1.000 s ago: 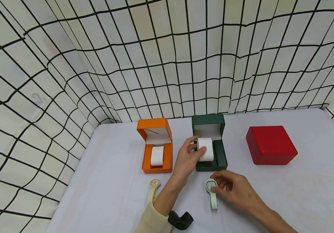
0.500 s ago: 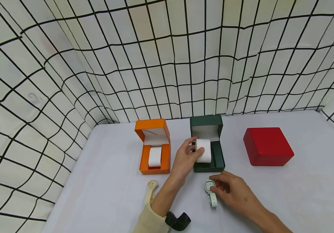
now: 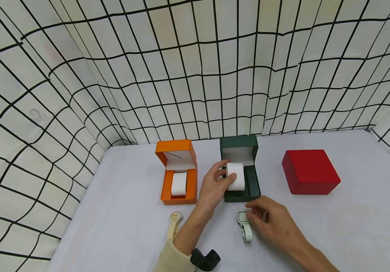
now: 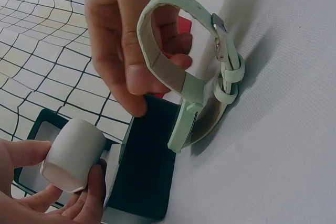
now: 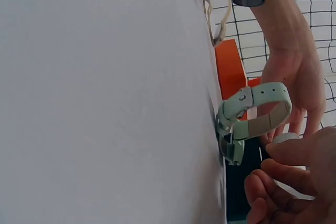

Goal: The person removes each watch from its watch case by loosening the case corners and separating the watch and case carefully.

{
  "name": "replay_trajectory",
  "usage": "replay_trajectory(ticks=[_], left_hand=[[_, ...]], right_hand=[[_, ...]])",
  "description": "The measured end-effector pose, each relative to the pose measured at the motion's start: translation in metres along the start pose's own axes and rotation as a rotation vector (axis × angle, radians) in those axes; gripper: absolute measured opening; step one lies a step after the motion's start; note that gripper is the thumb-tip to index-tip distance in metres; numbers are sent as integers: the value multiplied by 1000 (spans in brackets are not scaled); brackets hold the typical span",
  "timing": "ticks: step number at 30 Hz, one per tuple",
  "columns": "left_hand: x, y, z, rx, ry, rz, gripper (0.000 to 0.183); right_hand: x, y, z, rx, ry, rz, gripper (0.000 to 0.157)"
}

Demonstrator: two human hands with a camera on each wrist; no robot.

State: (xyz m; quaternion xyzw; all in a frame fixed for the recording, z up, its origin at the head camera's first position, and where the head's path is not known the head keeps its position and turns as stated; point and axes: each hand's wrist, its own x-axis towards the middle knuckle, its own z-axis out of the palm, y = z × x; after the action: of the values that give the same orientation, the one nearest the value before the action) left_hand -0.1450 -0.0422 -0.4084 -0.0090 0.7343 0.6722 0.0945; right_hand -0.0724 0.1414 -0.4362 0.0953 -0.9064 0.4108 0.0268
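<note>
My left hand [image 3: 212, 189] pinches a white watch cushion [image 3: 236, 176] between thumb and fingers, just above the open green watch box [image 3: 252, 181]. In the left wrist view the cushion [image 4: 73, 153] is tilted, one hollow end showing. On the table in front of that box sits a mint-green watch [image 3: 244, 226] with its strap buckled into a loop. Beside it, my right hand [image 3: 278, 223] hovers with loosely bent fingers; the left wrist view puts the fingertips [image 4: 137, 80] behind the strap, and the right wrist view shows a gap between them and the watch [image 5: 252, 119].
An open orange watch box [image 3: 191, 187] holding a white cushion [image 3: 179, 184] stands left of the green one. A closed red box [image 3: 312, 172] lies to the right. A cream watch [image 3: 174, 223] rests beside my left forearm. Black-gridded white netting [image 3: 195, 75] walls the table's back and sides.
My right fingers have let go of the mint-green watch and drawn slightly away from it. The left hand keeps its grip on the cushion. The whole head view has shifted slightly.
</note>
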Motion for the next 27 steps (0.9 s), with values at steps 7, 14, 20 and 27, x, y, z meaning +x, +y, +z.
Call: replay_trajectory(ticks=[7,14,20,27], left_hand=[[-2,2,1,-19,-21,43,49],[-2,2,5,-28,-15,39,50],[-3,1,6,-36,-21,36,51],[-4,2,7,-43,-26,40,55]], right_hand=[[9,1,-10,4,174,-165,27],[22,6,-19,22,238,-196,35],[29,10,-20,56,250,-234,42],[35,10,-18,135,196,-225,46]])
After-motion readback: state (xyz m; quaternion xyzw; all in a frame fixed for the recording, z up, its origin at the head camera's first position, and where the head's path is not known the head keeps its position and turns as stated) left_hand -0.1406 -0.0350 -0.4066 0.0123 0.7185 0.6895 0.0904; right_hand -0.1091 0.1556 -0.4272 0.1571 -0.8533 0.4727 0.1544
